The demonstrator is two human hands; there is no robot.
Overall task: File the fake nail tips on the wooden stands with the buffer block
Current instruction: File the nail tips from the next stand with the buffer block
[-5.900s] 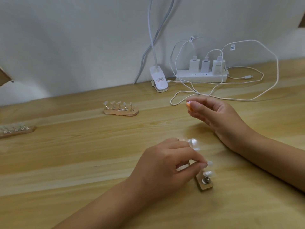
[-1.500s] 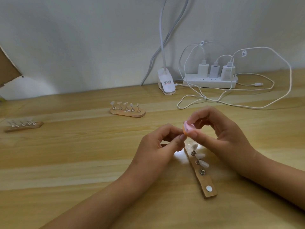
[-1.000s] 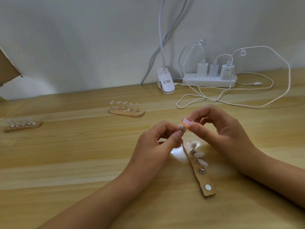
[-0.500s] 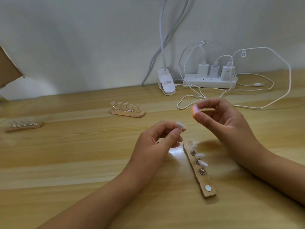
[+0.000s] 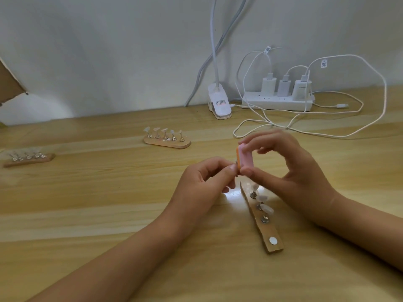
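Three tips [image 5: 267,209] sit on the near wooden stand [image 5: 268,230]; its nearest magnet [image 5: 273,240] is bare. Above it, our left hand [image 5: 202,186] pinches a nail tip [image 5: 235,167], mostly hidden, lifted off, we judge, for a steadier filing angle. Our right hand [image 5: 292,173] grips the buffer block [image 5: 245,159] by its ends, face against that tip. Farther left on the bench [image 5: 109,203], a second stand [image 5: 166,144] and a third stand [image 5: 28,160] wait.

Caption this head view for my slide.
Right hand holds buffer block against nail tip pinched by left hand, near wooden stand.
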